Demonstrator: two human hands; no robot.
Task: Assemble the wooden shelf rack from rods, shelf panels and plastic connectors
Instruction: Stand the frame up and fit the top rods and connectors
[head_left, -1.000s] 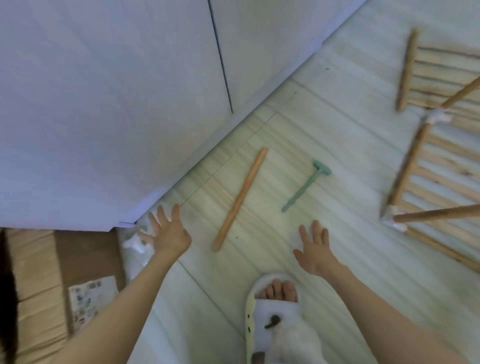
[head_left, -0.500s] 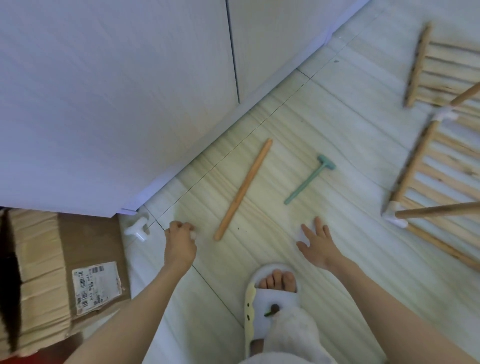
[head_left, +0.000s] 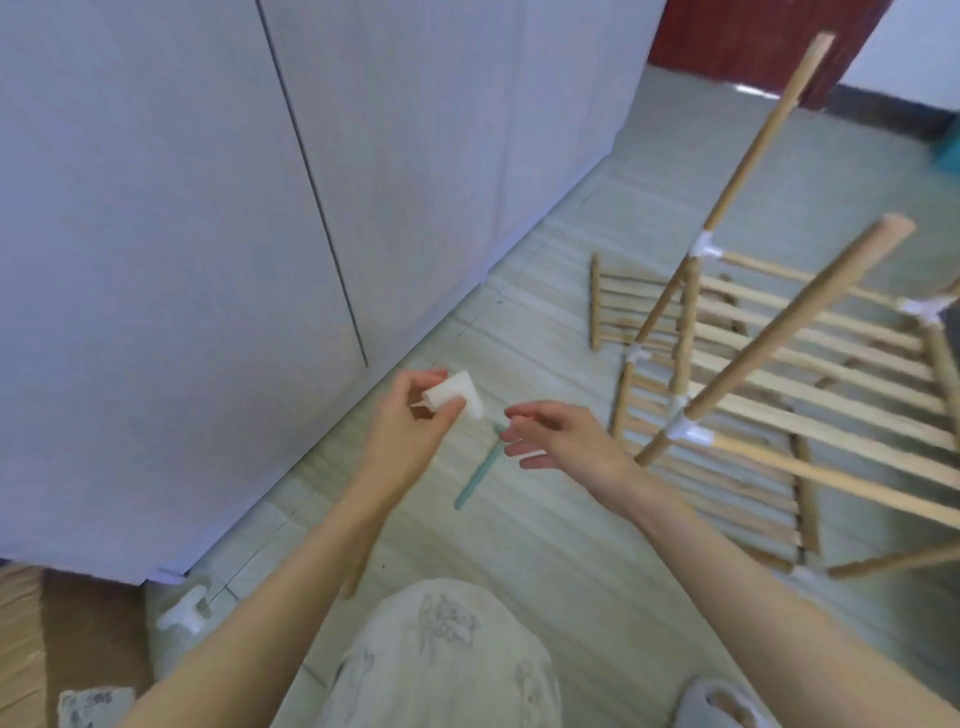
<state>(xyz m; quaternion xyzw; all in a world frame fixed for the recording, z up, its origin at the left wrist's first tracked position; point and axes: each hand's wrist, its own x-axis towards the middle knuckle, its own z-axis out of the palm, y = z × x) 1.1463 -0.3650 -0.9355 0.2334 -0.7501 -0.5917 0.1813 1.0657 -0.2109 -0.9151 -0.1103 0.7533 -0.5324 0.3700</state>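
Two hands: both raised over the floor (head_left: 519, 545), close together but apart, not touching
left hand (head_left: 410, 431): grips a white plastic connector (head_left: 457, 393) — thumb under it, fingers curled over its top end
connector: short white tube piece, tilted, its far end sticking out past the fingers toward the right hand
right hand (head_left: 558, 436): just right of the connector, fingers straight and loosely spread, pointing at the left hand, holds nothing
green tool (head_left: 478, 475): teal hammer-shaped piece flat on the floor, below and between the two hands, its head partly hidden behind the right fingers
second connector (head_left: 184, 613): white, on the floor well behind the left forearm, near the cabinet corner
loose rod (head_left: 358, 566): wooden, on the floor, mostly hidden under the left forearm — only a short bit shows
rack (head_left: 779, 374): partly built, right of the right hand; slatted shelf panels joined to rods by white connectors, several rods sticking up toward the camera
spare panel (head_left: 623, 312): slatted, flat on the floor beyond the right hand, behind the rack
cabinet (head_left: 182, 234): white doors, left of and beyond the left hand
cardboard box (head_left: 31, 649): bottom left, beside the left forearm, label on it blurred
knee (head_left: 441, 654): in light patterned fabric, between the forearms, near the camera
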